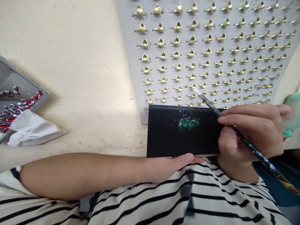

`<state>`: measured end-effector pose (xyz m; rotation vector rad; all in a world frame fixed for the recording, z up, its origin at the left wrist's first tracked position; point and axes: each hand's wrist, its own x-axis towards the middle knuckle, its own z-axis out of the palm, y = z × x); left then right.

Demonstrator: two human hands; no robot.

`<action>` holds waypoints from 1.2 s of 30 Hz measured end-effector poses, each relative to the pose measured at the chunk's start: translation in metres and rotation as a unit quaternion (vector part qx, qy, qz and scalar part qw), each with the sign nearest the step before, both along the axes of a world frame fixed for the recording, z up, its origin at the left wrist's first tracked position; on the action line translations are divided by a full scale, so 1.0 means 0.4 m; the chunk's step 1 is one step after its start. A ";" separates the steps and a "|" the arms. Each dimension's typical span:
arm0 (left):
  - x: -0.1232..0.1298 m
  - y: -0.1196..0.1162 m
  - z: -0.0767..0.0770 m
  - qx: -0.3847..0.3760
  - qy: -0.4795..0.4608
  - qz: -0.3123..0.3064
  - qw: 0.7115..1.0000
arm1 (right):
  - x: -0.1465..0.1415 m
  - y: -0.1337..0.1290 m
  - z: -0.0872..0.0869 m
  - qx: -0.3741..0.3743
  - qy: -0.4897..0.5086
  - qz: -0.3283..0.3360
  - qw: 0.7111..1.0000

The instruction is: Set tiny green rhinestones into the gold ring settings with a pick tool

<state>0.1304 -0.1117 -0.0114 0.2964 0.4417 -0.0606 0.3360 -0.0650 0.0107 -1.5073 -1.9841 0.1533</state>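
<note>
Right hand (253, 132) has a skinny pale-tipped stick (212, 107) pinched tight. Left hand (179, 162) is up against the black board (162, 134) at the bench's (93, 78) near edge, grip mostly hidden so can't tell. Tiny green stones (188, 123) sit on it; gold rings (177, 40) fill the grey sheet (136, 65) just beyond.

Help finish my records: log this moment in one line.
right hand: holds white-tipped stick near gold rings | left hand: at black board | on board: green specks

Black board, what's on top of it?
Tiny green and whitish bits lie on the black board, mostly in one patch. The right hand hides its right end.
</note>
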 end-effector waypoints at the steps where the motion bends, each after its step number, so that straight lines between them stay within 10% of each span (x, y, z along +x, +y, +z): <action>1: 0.001 0.002 0.001 0.000 0.000 0.000 1.000 | 0.000 0.001 -0.003 0.013 0.002 -0.001 1.000; 14: 0.002 -0.010 -0.007 0.019 -0.002 0.016 1.000 | -0.008 -0.010 0.023 -0.052 -0.050 -0.025 0.997; 29: -0.006 0.017 0.006 -0.002 -0.009 -0.011 1.000 | 0.002 0.008 -0.034 0.084 0.035 -0.041 0.995; 36: -0.010 0.026 0.014 0.039 0.002 -0.013 0.999 | -0.042 0.015 0.003 -0.079 0.005 -0.052 0.995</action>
